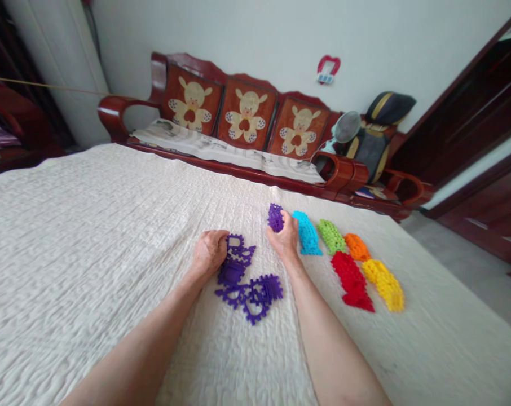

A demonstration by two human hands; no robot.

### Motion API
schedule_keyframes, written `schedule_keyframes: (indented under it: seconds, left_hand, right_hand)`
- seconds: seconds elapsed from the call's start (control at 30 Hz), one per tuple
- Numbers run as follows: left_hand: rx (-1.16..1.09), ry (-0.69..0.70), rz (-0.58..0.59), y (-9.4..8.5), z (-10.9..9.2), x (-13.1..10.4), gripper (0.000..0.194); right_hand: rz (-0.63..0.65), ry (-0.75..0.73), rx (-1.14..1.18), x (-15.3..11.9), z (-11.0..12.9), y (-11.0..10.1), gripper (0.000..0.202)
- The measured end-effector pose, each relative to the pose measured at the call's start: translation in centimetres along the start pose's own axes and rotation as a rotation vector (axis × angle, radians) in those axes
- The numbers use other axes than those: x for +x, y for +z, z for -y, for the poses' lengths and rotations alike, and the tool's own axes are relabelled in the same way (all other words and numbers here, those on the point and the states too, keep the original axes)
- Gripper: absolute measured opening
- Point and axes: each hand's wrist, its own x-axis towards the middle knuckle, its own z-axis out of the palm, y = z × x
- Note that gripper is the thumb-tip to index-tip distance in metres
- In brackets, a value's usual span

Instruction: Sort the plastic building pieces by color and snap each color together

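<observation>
In the head view, my right hand (pixel 285 235) is closed around a stack of purple toothed plastic building pieces (pixel 275 217) and rests on the quilted cover. My left hand (pixel 211 250) lies at the left edge of loose purple building pieces (pixel 232 272), its fingers curled against a purple square frame piece (pixel 235 242). Its fingertips are partly hidden. More purple pieces (pixel 253 296), square and triangular with notched edges, lie in a loose heap nearer to me, between my forearms.
Right of my right hand lie grouped toothed pieces: blue (pixel 307 234), green (pixel 331 237), orange (pixel 357 247), red (pixel 351 282) and yellow (pixel 384 285). Beyond the off-white quilted cover (pixel 90 225) stand a wooden sofa (pixel 221 160) and a small fan (pixel 347 127).
</observation>
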Motion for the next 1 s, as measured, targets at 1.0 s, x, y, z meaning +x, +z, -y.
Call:
schedule_keyframes:
  seconds: [1.0]
  left_hand:
    - [0.009, -0.005, 0.004, -0.1, 0.0, 0.1, 0.034]
  right_hand:
    - [-0.075, 0.098, -0.098, 0.1, -1.2, 0.2, 0.06]
